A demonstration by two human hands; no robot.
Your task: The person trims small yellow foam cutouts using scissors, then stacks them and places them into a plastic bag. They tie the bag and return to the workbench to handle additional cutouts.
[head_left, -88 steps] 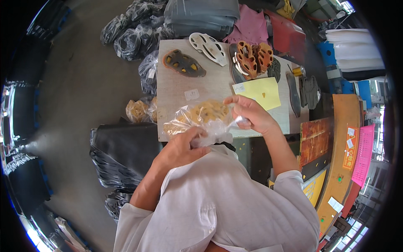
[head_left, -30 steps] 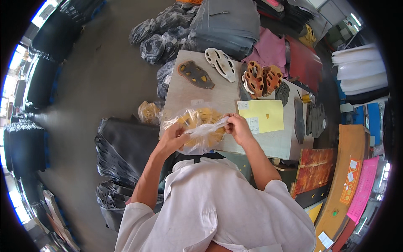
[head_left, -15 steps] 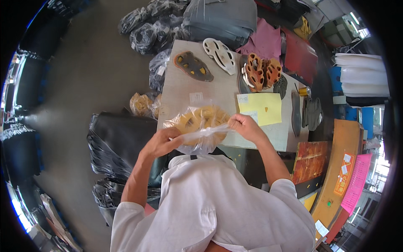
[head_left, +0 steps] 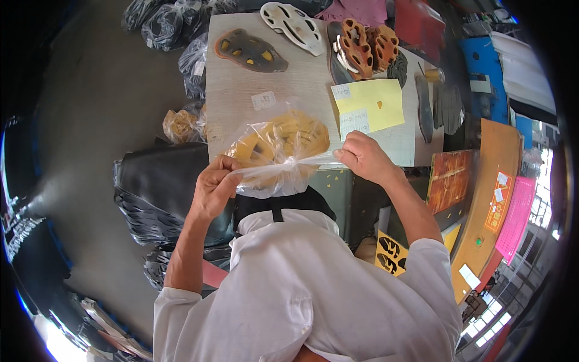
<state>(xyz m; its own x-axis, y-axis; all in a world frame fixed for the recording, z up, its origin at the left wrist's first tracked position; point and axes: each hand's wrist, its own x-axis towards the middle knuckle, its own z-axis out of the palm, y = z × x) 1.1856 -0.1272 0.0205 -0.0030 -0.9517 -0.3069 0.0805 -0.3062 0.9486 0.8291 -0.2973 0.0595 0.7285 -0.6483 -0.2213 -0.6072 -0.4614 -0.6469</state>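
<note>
A clear plastic bag [head_left: 272, 136] filled with yellow cut-out pieces rests at the near edge of the table, its neck twisted into a knot at the middle. My left hand [head_left: 216, 184] pinches one end of the bag's neck, left of the knot. On the other side, my right hand [head_left: 369, 158] grips the opposite end, closed in a fist. Between the two hands the plastic is stretched taut. A yellow sheet [head_left: 377, 111] with white labels and a small yellow piece lies just beyond my right hand. Some of the bag's contents are blurred by folds and glare.
On the pale table [head_left: 235, 99] lie a dark sole-shaped piece [head_left: 250, 50], a white slotted one [head_left: 292, 27] and a stack of orange-brown cut-outs [head_left: 362, 48]. Black sheets [head_left: 163, 187] are piled at the left. An orange-brown board [head_left: 497, 157] stands at the right.
My hands have drawn farther apart, pulling the bag's neck tighter across the knot. The view has shifted, so the table and its things sit higher in the picture.
</note>
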